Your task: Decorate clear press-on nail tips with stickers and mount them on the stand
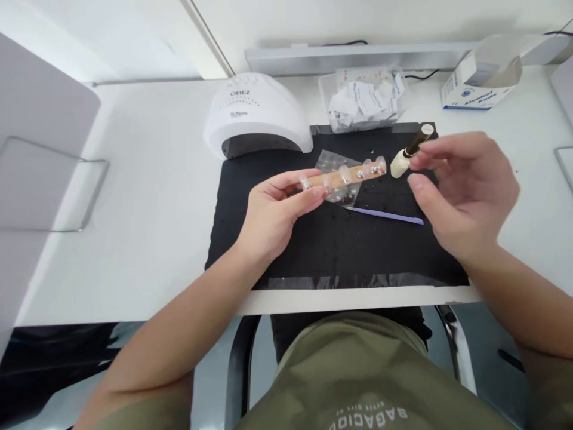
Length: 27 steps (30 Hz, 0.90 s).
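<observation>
My left hand (277, 209) pinches one end of a wooden stick (347, 175) that carries several clear artificial nails. It holds the stick level above a black mat (340, 251). My right hand (465, 188) grips the dark cap (416, 141) of a nail polish brush with thumb and fingers. The cap points toward the cream polish bottle (398, 164), which stands on the mat just right of the stick's far end. Under the stick lies a clear plastic sheet (338, 179) with small decorations.
A purple thin tool (387, 215) lies on the mat. A white nail lamp (257, 116) stands at the back left. Behind the mat are a clear tub of paper packets (364, 101) and an open white and blue box (481, 80). A grey panel (40, 155) stands left.
</observation>
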Motion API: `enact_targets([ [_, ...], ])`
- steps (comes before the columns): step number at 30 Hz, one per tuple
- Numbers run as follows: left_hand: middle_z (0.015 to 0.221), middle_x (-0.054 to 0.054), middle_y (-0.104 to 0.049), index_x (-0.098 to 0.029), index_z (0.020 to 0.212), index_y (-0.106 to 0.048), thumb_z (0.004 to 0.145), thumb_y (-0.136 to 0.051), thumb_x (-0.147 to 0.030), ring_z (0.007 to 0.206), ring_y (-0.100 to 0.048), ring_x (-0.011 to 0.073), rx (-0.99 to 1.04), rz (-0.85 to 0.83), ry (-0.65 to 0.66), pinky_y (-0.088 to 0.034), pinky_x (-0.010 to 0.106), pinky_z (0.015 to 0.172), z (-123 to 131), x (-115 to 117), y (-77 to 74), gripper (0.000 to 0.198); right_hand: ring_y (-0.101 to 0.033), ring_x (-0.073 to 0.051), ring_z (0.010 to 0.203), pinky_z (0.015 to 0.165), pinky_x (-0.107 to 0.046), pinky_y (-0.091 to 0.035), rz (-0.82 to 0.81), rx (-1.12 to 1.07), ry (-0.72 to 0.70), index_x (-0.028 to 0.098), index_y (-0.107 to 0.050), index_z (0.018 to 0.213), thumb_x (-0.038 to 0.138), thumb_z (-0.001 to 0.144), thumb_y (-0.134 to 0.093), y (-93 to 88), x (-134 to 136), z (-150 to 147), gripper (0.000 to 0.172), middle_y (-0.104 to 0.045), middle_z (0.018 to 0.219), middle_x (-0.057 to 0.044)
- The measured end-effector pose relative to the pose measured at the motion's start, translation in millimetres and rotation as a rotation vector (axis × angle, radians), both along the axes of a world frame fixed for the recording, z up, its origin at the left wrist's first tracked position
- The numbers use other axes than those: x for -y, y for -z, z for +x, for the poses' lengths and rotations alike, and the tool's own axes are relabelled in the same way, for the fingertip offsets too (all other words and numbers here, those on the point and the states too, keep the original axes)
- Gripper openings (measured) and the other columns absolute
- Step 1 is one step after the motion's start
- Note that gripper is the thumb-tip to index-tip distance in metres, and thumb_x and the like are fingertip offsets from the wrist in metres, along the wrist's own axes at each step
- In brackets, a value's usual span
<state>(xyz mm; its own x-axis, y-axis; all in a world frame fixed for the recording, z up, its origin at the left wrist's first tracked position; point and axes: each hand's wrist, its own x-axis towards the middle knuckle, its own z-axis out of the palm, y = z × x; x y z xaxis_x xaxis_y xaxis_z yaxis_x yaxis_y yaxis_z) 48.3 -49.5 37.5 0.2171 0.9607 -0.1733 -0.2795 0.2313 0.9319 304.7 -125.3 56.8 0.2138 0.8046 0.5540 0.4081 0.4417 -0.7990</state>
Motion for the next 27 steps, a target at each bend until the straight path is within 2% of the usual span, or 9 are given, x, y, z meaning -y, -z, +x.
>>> enact_targets([
  [3,0.096,0.001,-0.09,-0.022,0.094,-0.093,0.067,-0.115,-0.028,0.086,-0.089,0.0131,0.044,-0.035,0.0,-0.071,0.014,0.078,0,-2,-0.7,0.036,-0.079,-0.023,0.078,0.077,-0.046,-0.071,0.033,0.178,0.035,0.043,-0.088,0.119,0.029,0.105,-0.082,-0.1,6,-3,0.021,-0.084,0.091,0.003],
  [5,0.099,0.001,-0.091,-0.021,0.093,-0.092,0.066,-0.116,-0.029,0.084,-0.089,0.0123,0.069,-0.041,0.007,-0.07,0.012,0.076,0,-2,-0.8,0.037,-0.08,-0.02,0.072,0.072,-0.042,-0.07,0.008,0.233,-0.036,0.043,-0.089,0.125,0.025,0.105,-0.081,1.6,8,-7,0.028,-0.087,0.091,0.004],
  [9,0.102,0.001,-0.091,-0.022,0.092,-0.091,0.066,-0.117,-0.032,0.085,-0.089,0.0136,0.058,-0.037,0.014,-0.071,0.014,0.076,0,1,-1.4,0.038,-0.086,-0.021,0.079,0.079,-0.041,-0.075,-0.046,0.23,-0.085,0.045,-0.087,0.136,0.024,0.106,-0.081,9.6,7,-16,0.038,-0.092,0.104,0.005],
  [14,0.102,0.0,-0.091,-0.022,0.088,-0.089,0.065,-0.117,-0.034,0.086,-0.089,0.0136,0.069,-0.059,0.051,-0.072,0.014,0.076,1,6,-3.6,0.039,-0.089,-0.021,0.094,0.082,-0.039,-0.076,-0.074,0.2,-0.105,0.046,-0.082,0.147,0.023,0.108,-0.079,16.5,4,-18,0.045,-0.092,0.119,0.006],
  [17,0.097,-0.001,-0.09,-0.021,0.086,-0.088,0.063,-0.118,-0.032,0.083,-0.089,0.0119,0.094,-0.098,0.095,-0.069,0.01,0.072,2,8,-5.1,0.04,-0.089,-0.021,0.092,0.084,-0.039,-0.075,-0.053,0.244,-0.081,0.045,-0.082,0.147,0.026,0.11,-0.078,18.0,4,-16,0.042,-0.092,0.118,0.006],
  [21,0.093,-0.001,-0.09,-0.022,0.083,-0.087,0.062,-0.118,-0.031,0.082,-0.09,0.0137,0.097,-0.102,0.116,-0.069,0.011,0.069,3,9,-5.5,0.04,-0.088,-0.021,0.088,0.082,-0.04,-0.074,-0.045,0.229,-0.059,0.045,-0.082,0.147,0.03,0.111,-0.077,20.3,4,-16,0.039,-0.092,0.115,0.005],
  [27,0.092,-0.001,-0.09,-0.022,0.08,-0.084,0.062,-0.118,-0.03,0.08,-0.09,0.0144,0.1,-0.112,0.163,-0.068,0.012,0.068,3,9,-3.8,0.04,-0.089,-0.023,0.088,0.083,-0.043,-0.077,-0.152,0.151,-0.008,0.044,-0.088,0.136,0.036,0.108,-0.082,24.3,2,-17,0.029,-0.092,0.117,0.005],
])
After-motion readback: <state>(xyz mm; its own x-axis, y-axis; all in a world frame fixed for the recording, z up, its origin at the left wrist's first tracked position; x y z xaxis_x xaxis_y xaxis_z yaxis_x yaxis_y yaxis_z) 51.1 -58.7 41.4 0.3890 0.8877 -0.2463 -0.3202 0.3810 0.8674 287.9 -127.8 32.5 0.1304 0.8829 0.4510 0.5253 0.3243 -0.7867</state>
